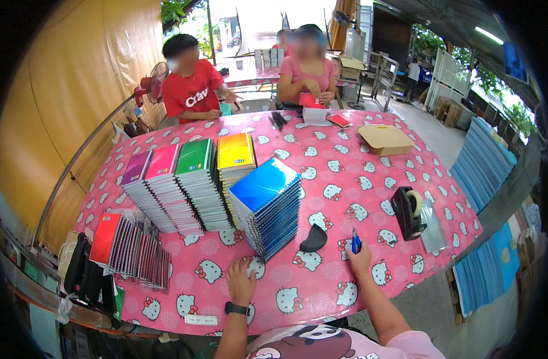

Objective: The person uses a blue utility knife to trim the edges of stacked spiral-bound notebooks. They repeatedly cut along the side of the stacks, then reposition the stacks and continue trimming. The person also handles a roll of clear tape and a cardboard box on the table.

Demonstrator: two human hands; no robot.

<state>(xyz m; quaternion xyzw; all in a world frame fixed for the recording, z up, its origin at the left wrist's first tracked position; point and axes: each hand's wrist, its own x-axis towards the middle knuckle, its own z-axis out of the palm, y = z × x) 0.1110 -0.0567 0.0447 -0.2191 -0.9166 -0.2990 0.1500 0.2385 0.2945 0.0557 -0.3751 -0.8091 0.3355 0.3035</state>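
Notebook stacks on a pink table (333, 272), a small blue tool (356, 242) in the right hand (359, 258).

From the left, a leaning stack of red notebooks (130, 251) sits near the edge, then purple notebooks (149, 194), pink notebooks (175, 197), green notebooks (202, 182) and yellow notebooks (235, 164). The left hand (242, 282) rests palm down, fingers extended and holding nothing, just beside the tall stack of blue notebooks (266, 206). Next comes a black half-round piece (313, 238); then the right hand, fingers curled around the tool, above the table; then a tape dispenser (408, 213).
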